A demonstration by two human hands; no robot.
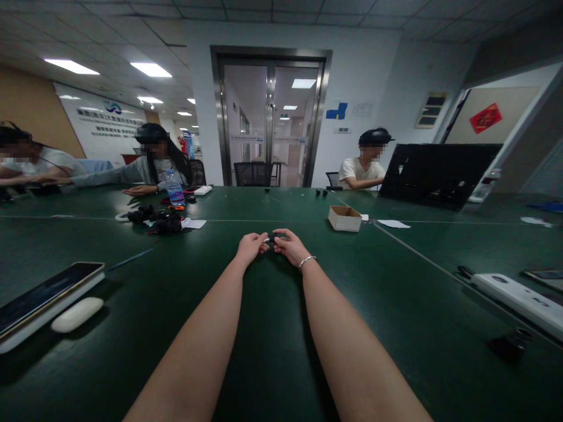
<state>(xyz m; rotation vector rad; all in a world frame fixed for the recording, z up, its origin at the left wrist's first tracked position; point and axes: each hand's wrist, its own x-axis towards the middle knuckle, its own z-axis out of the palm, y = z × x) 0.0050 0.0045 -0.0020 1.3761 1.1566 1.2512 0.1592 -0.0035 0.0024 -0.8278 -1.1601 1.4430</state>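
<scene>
My left hand (252,247) and my right hand (290,246) meet above the green table, arms stretched forward. Between their fingertips is a small black piece (271,238) with a pale bit at its left end. My right thumb and fingers pinch the dark part. The left thumb and forefinger close on the pale end. What kind of thing it is I cannot make out at this size. A silver bracelet (307,261) circles my right wrist.
An open cardboard box (345,219) stands right of my hands. Tangled black parts (160,220) and a water bottle (175,189) are at the left. Nearer lie a phone (48,299), a white oval case (78,315) and a power strip (519,298). People sit across the table.
</scene>
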